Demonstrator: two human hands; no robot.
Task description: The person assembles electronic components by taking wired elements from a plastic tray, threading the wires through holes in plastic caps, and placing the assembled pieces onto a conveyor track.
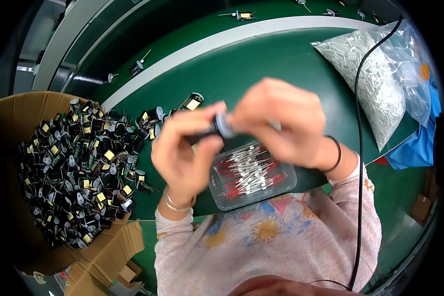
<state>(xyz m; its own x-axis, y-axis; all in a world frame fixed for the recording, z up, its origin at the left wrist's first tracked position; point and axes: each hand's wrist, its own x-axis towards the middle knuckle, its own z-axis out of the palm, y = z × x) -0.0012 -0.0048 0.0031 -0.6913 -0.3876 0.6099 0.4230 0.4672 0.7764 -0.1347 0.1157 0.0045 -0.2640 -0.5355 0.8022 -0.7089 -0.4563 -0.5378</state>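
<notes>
My left hand is wrapped round a small black cylindrical part with a grey end cap, held up over the work table. My right hand is closed, with its fingertips pinched close to the grey cap. What sits between those fingertips is blurred and hidden. Below both hands a clear plastic tray holds many thin white-and-red pieces, like short leads. Just beyond my left hand, several similar black parts with yellow pads lie on the green table.
At the left a cardboard box is heaped with black parts. A clear bag of short white tubes lies at the right. A black cable hangs down the right side. Beyond a pale rail, more parts lie spread out.
</notes>
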